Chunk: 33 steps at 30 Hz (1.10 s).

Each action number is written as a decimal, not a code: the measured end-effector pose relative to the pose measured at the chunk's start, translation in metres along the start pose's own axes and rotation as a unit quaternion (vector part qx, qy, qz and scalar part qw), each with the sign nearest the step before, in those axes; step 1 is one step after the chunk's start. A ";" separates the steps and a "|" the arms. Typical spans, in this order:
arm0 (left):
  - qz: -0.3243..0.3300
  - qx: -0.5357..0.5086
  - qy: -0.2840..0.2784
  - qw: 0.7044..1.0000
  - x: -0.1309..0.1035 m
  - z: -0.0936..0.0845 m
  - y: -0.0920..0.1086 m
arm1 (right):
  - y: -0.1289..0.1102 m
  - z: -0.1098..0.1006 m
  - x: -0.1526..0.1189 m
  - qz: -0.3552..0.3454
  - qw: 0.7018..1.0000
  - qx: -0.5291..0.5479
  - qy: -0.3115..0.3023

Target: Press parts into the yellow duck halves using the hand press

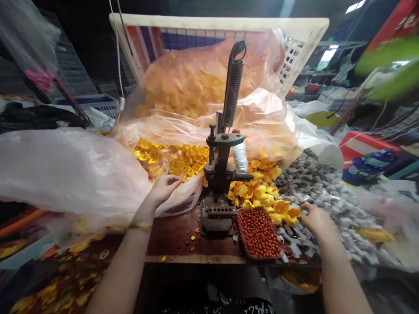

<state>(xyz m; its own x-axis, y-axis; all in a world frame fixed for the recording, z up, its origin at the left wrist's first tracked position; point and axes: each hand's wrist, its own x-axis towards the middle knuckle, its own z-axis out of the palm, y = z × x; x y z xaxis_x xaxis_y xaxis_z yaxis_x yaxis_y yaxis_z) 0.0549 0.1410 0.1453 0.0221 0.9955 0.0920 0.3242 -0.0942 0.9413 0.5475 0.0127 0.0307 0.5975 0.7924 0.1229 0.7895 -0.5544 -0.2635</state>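
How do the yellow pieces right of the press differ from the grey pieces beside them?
The yellow pieces are curved and shell-like; the grey pieces look blockier. Singly, the yellow pieces look larger than the grey pieces. Both lie in loose heaps near the right hand.

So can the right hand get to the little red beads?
Probably yes: the right hand is just to their right, only low yellow pieces and gray pieces lie between, and nothing covers the red beads.
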 end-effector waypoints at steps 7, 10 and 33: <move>-0.020 -0.063 0.096 0.993 0.062 0.079 -0.033 | -0.010 -0.006 -0.011 0.021 0.998 -0.052 0.006; -0.009 -0.079 0.137 0.987 0.044 0.071 -0.043 | -0.003 -0.007 -0.014 0.005 0.999 -0.015 0.040; 0.149 -0.028 -0.184 0.971 -0.154 0.077 -0.023 | -0.194 -0.013 -0.165 -0.028 0.665 0.641 -0.382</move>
<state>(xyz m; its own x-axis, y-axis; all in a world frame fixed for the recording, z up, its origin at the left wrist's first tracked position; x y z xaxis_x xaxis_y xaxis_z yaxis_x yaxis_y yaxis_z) 0.1166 -0.0091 0.0847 0.4464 0.8588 0.2513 0.1999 -0.3694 0.9075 0.2974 -0.0141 0.0735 -0.0611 0.9723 -0.2254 -0.2537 -0.2335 -0.9387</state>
